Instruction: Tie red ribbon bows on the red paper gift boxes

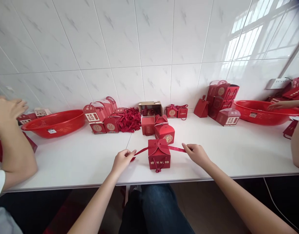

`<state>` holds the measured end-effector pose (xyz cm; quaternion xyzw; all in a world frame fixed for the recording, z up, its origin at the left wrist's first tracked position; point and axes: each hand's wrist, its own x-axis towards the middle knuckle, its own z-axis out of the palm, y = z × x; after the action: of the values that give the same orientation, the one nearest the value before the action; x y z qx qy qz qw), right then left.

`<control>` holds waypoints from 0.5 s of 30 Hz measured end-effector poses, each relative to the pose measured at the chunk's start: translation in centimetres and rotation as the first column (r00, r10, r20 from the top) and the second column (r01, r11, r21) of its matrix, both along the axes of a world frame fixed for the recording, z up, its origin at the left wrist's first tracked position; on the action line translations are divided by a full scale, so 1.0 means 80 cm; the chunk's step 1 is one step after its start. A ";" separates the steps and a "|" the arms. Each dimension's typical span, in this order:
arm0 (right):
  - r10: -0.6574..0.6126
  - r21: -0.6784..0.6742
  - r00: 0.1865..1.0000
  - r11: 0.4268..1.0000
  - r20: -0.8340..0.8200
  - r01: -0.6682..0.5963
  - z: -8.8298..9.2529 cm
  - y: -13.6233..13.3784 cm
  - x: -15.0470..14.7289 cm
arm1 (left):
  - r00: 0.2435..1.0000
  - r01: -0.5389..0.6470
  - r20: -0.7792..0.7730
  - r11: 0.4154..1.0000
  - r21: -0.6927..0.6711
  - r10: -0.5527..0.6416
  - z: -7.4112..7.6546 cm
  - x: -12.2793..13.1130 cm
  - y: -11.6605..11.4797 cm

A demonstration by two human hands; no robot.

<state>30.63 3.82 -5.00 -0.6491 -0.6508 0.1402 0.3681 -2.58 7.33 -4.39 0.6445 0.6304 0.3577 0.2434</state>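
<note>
Left fingers (128,153) and right fingers (188,149), each closed, pinch a red ribbon (176,149).

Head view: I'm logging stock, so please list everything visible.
Laced box: one, red, front centre
ribbon: one, red, at its top
centre boxes: about three, red, behind
carton: one, brown, rear
ribbon pile: one, red, carton's left
small boxes: two, red, carton's right
left boxes: several, red-white, beside ribbon pile
right boxes: several, red-white, right rear
basins: two, red, left and right
edge boxes: uncountable, mostly red, far sides
table: one, white, under boxes
wall: one, white, behind
power strip: one, white, wall's right
cable: one, white, below table
co-workers' arms: several, bare, both sides
legs: two, dark, below table
hands: two, bare, holding ribbon
</note>
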 end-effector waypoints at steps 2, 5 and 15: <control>-0.038 0.033 0.998 0.999 0.045 0.037 -0.003 0.000 0.013 | 0.999 -0.001 -0.046 1.000 0.020 0.002 0.005 -0.005 -0.002; -0.153 0.157 0.988 0.977 0.034 0.146 -0.007 -0.006 0.017 | 0.981 -0.141 -0.107 0.973 0.181 0.162 0.010 -0.004 -0.012; 0.100 -0.193 0.985 0.973 -0.139 -0.126 -0.011 -0.044 -0.059 | 0.963 0.114 0.255 0.989 -0.092 -0.087 0.004 0.038 -0.056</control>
<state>25.88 0.27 -5.84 -0.6346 -0.6440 0.2675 0.3331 0.43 2.86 -4.07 0.6117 0.5791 0.3893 0.3727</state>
